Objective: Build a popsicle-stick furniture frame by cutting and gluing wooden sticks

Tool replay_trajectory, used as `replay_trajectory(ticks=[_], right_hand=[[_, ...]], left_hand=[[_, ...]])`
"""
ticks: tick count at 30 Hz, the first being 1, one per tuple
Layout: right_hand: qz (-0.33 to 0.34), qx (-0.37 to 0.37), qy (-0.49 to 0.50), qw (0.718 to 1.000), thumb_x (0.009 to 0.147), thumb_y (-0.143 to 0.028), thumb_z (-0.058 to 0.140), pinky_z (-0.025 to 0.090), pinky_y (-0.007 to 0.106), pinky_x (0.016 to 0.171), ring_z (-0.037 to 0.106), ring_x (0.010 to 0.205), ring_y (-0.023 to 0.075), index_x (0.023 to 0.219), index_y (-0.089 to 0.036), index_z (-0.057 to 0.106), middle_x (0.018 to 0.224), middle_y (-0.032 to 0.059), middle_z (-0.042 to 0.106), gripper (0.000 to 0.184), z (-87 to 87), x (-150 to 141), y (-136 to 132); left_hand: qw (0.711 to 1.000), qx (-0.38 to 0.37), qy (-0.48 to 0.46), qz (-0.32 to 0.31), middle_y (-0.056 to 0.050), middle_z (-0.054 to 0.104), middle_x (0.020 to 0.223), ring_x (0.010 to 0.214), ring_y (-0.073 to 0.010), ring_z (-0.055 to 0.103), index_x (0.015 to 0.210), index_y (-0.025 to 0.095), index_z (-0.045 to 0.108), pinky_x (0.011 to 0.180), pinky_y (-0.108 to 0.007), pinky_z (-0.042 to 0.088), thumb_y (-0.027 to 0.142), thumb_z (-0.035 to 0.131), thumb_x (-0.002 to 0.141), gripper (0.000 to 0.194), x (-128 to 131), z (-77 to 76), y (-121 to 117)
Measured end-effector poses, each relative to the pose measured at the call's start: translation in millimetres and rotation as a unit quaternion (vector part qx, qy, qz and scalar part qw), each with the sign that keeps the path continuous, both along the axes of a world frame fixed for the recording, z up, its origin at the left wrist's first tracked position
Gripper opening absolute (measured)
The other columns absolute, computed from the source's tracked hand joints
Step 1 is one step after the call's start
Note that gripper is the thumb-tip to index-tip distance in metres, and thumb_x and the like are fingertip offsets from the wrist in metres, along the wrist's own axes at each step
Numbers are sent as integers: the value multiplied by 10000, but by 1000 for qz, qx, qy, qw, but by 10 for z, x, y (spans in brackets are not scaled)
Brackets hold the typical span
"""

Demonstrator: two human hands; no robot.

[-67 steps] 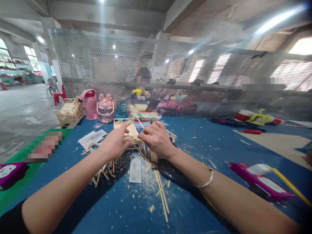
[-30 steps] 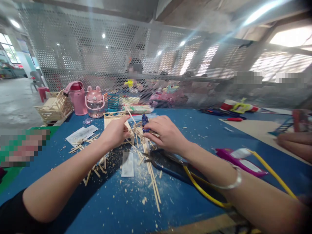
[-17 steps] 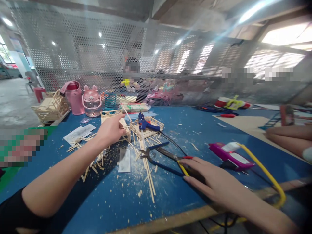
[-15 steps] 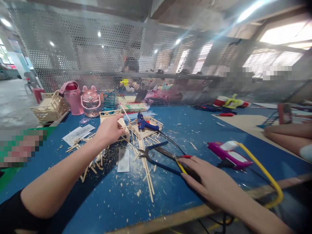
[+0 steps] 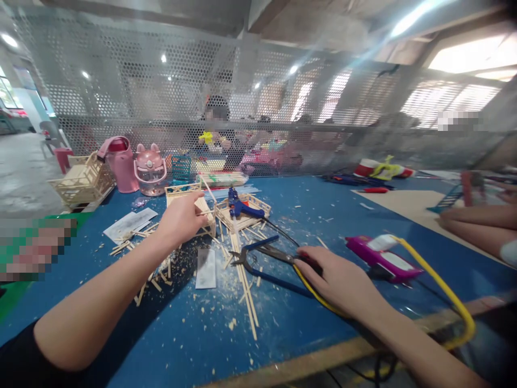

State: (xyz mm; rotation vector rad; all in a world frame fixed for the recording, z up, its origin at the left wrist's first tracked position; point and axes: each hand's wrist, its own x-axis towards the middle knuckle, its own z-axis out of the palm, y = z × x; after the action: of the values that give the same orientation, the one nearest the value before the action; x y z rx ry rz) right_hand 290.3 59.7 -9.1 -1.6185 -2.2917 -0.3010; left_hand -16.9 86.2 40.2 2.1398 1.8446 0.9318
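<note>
My left hand (image 5: 183, 218) is closed at the small stick-built model (image 5: 183, 188), pinching a thin wooden stick (image 5: 207, 212) that pokes out from its fingertips. Part of the model is hidden behind this hand. On the right, my right hand (image 5: 337, 275) is wrapped round the handles of long-nosed pliers (image 5: 278, 253), whose dark jaws point to the left. The pliers lie over a pair of blue-handled nippers (image 5: 246, 258) on the table. Farther back, a blue glue gun (image 5: 242, 207) rests on another stick-built piece (image 5: 258, 202).
Loose sticks (image 5: 247, 291) and chips litter the blue table (image 5: 291, 334). A paper packet (image 5: 205, 268) lies in front. Pink bottles (image 5: 123, 164) stand back left, beside a finished-looking stick model (image 5: 83, 180). A purple device (image 5: 382, 258) with a yellow cable sits right, near another person's arm (image 5: 476, 229).
My right hand has set the glue gun down on the stick piece, moved toward me and right, and closed on the pliers. My left hand stays at the model. The view has turned right.
</note>
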Motion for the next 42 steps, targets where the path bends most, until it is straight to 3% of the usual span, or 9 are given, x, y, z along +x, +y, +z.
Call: replay_trajectory(ticks=[3,7,10,13,17,21,35,39,42], right_hand=[[30,6,39,999,823,-350,429,466,288,565,630,670,187,904,-190,633,855,65,686,272,148,-171,56],[180,15,100,978,831,-299,447,453,275,600,591,659,156,880,-204,644,788,35,665,223,366,-691,225],[236,143,125,953,778,-223,523,431,359,814,539,927,218,1005,-158,625,983,103,605,258,498,-1091,396],[307,171,55,934,681,-178,626,315,468,950,363,1183,292,1008,-221,645,1277,95,441,330,596,-1336,556],[313,111,18,943,680,-224,664,243,538,975,213,1275,328,823,-260,698,1422,9,282,152,658,-1466,705],[317,43,-21,947,710,-291,669,280,545,949,209,1287,329,797,-252,709,1441,26,271,104,693,-1537,776],[298,-61,-65,950,758,-259,634,272,522,982,270,1286,297,819,-205,704,1347,70,441,107,818,-1650,763],[303,-68,-64,949,767,-262,618,272,497,986,310,1258,285,822,-192,705,1319,74,471,124,812,-1641,786],[300,-73,-60,949,770,-266,610,259,498,990,275,1284,283,865,-200,702,1354,86,436,147,793,-1629,824]], left_hand=[[1000,3,3,-1,-75,712,810,783,-232,642,1249,129,490,730,-336,455,232,560,647,615,-1,-9,4],[1000,1,6,2,-66,712,813,780,-227,643,1242,153,494,705,-325,454,243,564,656,596,-3,-23,8],[1000,-6,6,4,-59,712,805,773,-224,643,1246,167,487,686,-314,449,250,572,668,590,0,-27,5],[1000,-8,7,6,-56,710,808,776,-218,643,1279,165,439,684,-302,443,253,589,675,629,1,-26,1],[1000,5,12,6,-71,706,833,796,-224,642,1361,137,285,690,-307,435,248,607,686,756,-5,-33,2],[1000,-5,14,-2,-92,709,856,794,-225,641,1386,113,213,688,-306,432,246,595,708,790,-14,-33,7],[999,-8,15,-30,-62,714,750,728,-214,654,1337,148,306,643,-285,424,235,647,695,733,-3,31,13],[998,-12,23,-60,-76,707,915,816,-214,653,1339,191,327,710,-307,456,176,678,650,774,-61,32,-51],[994,68,87,4,-101,630,1138,1011,-257,591,1245,208,468,833,-387,446,152,670,645,635,-159,-24,-214]])
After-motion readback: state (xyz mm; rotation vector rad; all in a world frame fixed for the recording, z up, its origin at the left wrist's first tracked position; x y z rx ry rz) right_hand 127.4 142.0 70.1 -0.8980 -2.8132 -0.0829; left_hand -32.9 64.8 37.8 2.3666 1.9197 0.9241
